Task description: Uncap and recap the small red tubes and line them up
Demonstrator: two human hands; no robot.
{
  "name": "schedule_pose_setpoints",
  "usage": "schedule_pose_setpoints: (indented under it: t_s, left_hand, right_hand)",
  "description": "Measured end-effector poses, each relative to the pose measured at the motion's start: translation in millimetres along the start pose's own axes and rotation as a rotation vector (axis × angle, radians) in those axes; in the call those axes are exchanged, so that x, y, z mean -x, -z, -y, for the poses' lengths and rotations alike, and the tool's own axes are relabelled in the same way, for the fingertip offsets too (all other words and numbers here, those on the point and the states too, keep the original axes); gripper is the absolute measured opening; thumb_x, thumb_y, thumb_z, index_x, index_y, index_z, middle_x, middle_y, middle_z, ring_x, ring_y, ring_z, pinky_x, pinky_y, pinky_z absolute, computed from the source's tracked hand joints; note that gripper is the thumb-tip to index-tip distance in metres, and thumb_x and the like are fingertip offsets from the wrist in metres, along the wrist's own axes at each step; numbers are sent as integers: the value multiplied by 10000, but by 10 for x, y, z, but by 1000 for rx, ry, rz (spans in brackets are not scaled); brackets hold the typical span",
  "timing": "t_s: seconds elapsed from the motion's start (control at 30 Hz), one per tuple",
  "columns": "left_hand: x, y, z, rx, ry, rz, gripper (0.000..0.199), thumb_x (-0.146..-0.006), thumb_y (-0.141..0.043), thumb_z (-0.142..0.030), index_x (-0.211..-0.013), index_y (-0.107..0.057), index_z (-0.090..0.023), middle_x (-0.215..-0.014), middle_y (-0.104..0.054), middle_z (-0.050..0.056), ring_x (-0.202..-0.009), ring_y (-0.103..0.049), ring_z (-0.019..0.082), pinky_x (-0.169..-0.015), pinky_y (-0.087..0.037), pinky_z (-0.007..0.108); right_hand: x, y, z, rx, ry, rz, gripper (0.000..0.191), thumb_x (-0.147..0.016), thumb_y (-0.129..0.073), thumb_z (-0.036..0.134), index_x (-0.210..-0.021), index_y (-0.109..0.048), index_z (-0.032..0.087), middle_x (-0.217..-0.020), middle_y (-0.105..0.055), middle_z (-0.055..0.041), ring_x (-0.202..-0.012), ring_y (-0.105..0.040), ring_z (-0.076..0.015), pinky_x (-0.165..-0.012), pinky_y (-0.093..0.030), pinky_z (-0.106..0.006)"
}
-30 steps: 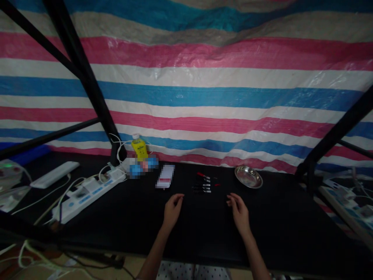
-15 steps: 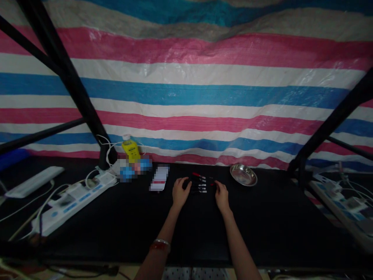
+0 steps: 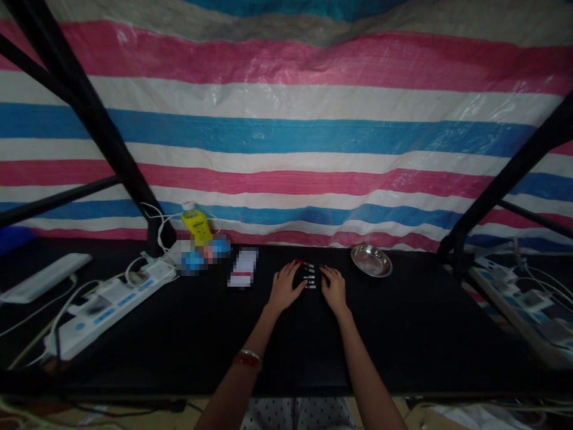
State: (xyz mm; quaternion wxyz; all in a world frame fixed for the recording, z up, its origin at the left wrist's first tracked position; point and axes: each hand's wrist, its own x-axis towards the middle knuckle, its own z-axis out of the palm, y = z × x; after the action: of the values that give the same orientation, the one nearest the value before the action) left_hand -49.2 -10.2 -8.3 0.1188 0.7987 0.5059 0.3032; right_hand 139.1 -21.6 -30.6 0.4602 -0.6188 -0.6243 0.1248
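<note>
Several slim sticks (image 3: pixel 310 282) with black bodies and silver ends lie side by side on the black table, their silver ends to the right. At the far end of the row is a red one (image 3: pixel 302 263), also silver-ended. My left hand (image 3: pixel 284 288) rests over the left ends of the row, fingers spread, thumb touching or just above the nearer sticks. Just right of the silver ends, my right hand (image 3: pixel 334 289) lies palm down with curved fingers and thumb apart. What is under its fingertips is hidden or too dark to make out.
A shiny metal dish (image 3: pixel 371 261) sits to the right. On the left are a phone-like white item (image 3: pixel 243 267), a yellow bottle (image 3: pixel 197 226) and a power strip (image 3: pixel 110 310) with cables. Black frame posts (image 3: pixel 107 137) rise before a striped sheet (image 3: pixel 286 137).
Both hands have come closer together over the row. My left hand has moved right with fingers more spread; my right hand has moved left, covering a small red piece. The view has shifted slightly.
</note>
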Motion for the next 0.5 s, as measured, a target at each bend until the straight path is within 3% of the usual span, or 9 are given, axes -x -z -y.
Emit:
schedule_pose_setpoints:
  t_s: [0.2, 0.5]
  left_hand:
    - [-53, -33, 12, -33, 11, 62, 480, -860, -419, -505, -1274, -442, -263, -1405, -379, 72, -1271, -343, 246, -999, -286, 452]
    - [-27, -10, 5, -109, 4, 70, 509, -864, -367, -552, -1286, -443, -277, -1407, -375, 59, -1243, -366, 245, -995, -300, 432]
  right_hand:
    - [-133, -48, 91, 183, -19, 50, 248, -807, -526, 266, -999, -683, 262, -1165, -611, -56, -1148, -438, -247, -929, -339, -405]
    - [-167, -52, 62, 221, -34, 3, 236, -821, -518, 320, -952, -701, 251, -1138, -606, -77, -1132, -435, -242, -910, -334, -387]
